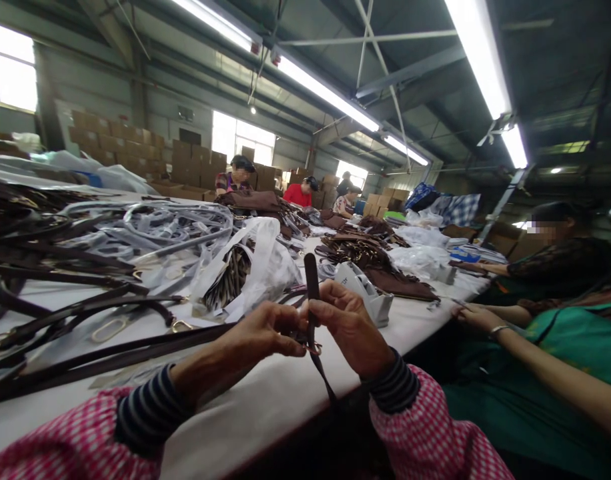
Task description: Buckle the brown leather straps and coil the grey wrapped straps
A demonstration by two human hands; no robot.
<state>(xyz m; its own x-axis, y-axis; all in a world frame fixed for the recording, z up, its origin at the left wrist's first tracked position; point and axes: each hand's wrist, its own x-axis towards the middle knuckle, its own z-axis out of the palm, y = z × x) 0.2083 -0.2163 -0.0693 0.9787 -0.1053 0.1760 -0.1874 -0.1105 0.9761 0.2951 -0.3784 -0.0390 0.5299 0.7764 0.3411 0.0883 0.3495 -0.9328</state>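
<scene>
Between my two hands, over the table's front edge, is a dark brown leather strap (312,277) with a gold-coloured metal buckle (313,347). One rounded end of the strap points up, and a tail hangs down below the buckle. My left hand (273,330) is closed, gripping the strap near the buckle between thumb and fingers. My right hand (348,327) pinches the upright part of the strap just above it. Left of my hands lie more brown straps (150,347) with gold rings. Fingers partly hide the buckle.
A white plastic bag (265,257) of small pieces and a white tape dispenser (365,293) stand beyond my hands. Plastic-wrapped straps (175,223) and brown bags (395,280) cover the white table (225,420). Co-workers sit close on my right and across the table.
</scene>
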